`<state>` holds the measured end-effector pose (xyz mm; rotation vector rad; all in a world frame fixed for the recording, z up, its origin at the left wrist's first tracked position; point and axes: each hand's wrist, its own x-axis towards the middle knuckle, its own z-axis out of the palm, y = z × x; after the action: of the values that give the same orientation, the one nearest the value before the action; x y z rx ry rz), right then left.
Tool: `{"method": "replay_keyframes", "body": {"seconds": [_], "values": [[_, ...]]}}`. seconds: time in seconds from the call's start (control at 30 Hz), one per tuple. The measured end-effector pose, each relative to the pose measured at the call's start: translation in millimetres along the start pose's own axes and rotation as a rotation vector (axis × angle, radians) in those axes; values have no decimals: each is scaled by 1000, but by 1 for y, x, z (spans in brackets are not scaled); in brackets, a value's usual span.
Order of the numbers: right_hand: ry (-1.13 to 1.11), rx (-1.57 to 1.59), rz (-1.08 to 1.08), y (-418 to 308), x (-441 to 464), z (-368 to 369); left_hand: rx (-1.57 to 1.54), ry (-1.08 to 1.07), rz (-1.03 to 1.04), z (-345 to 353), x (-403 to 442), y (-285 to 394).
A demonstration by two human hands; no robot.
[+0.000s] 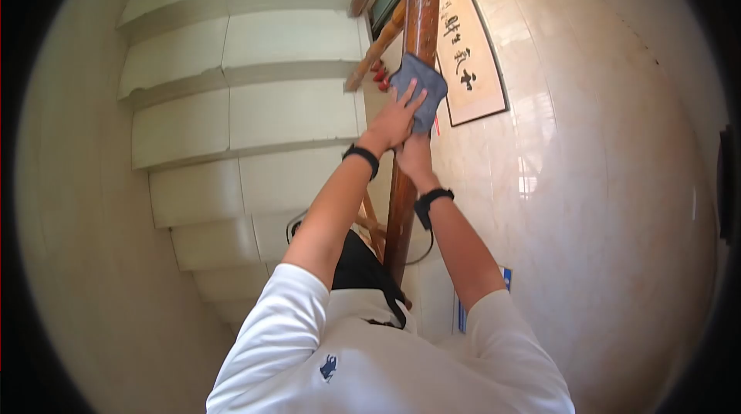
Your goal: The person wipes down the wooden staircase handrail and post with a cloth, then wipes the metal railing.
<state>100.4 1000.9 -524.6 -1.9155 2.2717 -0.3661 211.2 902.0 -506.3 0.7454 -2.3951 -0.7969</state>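
Observation:
A grey cloth (pixel 419 92) lies over the top of a brown wooden handrail (pixel 423 9), draped across its width. My left hand (pixel 397 116) presses on the cloth from the left side, its fingers spread over the fabric. Just below and to the right, my right hand (pixel 417 158) is at the rail under the cloth's lower edge; its fingers are mostly hidden behind the rail, the cloth and my left hand. Each wrist has a black band.
Pale stairs (pixel 293 109) run down the left side. Wooden balusters (pixel 378 47) stand beside the handrail. Right of the rail is a framed calligraphy panel (pixel 472 59) on the glossy tiled wall (pixel 587 182). Small red objects (pixel 380 76) show behind the balusters.

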Motion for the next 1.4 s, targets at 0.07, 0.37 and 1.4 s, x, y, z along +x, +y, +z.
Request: {"method": "replay_keyframes", "body": {"seconds": [0.07,0.37,1.4], "values": [[85,50,-99,2,5,1,149,-90,-48,-22,8,8],[-59,-84,227,-38,108,-76,698,-68,67,-74,109,-22],[30,161,448,-53,374,-152,367,-260,149,-275,271,-77]]}}
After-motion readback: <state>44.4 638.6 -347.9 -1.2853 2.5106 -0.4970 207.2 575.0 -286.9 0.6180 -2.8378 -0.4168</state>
